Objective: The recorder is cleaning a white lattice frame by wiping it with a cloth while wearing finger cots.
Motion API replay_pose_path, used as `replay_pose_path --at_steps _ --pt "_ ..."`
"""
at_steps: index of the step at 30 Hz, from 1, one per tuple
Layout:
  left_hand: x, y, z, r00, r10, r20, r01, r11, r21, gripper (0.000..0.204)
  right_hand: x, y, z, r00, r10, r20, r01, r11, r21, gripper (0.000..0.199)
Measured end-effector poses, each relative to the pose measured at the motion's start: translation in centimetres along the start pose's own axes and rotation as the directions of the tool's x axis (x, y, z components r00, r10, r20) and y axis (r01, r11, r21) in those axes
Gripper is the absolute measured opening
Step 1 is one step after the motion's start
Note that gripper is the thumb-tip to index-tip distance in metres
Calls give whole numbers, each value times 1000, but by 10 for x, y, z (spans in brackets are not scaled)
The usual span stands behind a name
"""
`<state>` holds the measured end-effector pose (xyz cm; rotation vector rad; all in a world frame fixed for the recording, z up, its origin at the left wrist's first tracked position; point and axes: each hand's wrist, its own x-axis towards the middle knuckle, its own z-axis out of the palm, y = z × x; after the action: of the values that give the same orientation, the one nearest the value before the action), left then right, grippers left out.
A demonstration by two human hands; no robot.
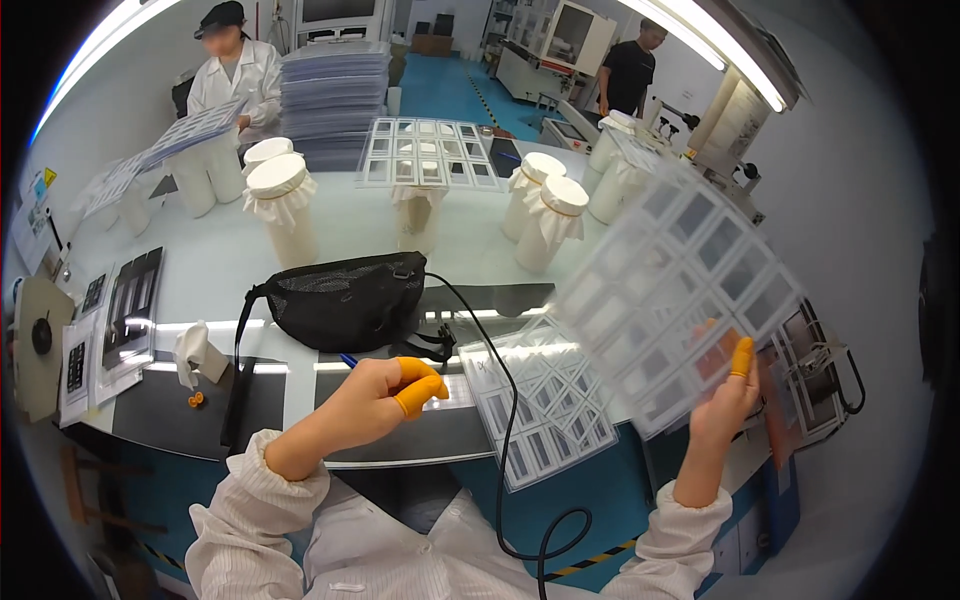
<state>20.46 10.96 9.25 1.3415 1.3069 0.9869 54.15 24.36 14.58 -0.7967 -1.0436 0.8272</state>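
Observation:
My right hand [728, 400], with an orange finger cot on its thumb, grips a clear plastic tray [690, 290] by its near right edge. The tray has rows of rectangular compartments. It is held tilted above the right of the table and looks blurred. Below and left of it, more clear compartment trays [545, 440] lie on the table, one askew on another. My left hand [372, 395] is over the table's front part, two orange-capped fingers curled together. Whatever they may pinch is too small to make out.
A black mesh pouch [345, 300] lies mid-table; its black cable [512, 430] runs down toward me. Cloth-topped white cylinders [280, 190] stand behind, some beneath another tray [425, 150]. A tall tray stack [335, 100] rises behind. Two people stand beyond the table.

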Motion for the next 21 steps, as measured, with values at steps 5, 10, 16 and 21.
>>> replay_pose_path --at_steps 5,10,16,21 --pt "-36 40 2 783 516 -347 -395 844 364 12 -63 21 92 806 303 508 -371 928 36 36" --pt "-48 42 -6 440 855 -274 -233 403 885 26 -144 54 130 455 361 814 -424 892 -159 29" --pt "-55 9 -11 493 794 -354 85 361 929 35 -197 63 130 289 385 877 -443 865 -234 19" --pt "-46 -13 2 474 781 -407 75 425 902 30 -207 68 118 180 482 858 -581 755 -302 20"
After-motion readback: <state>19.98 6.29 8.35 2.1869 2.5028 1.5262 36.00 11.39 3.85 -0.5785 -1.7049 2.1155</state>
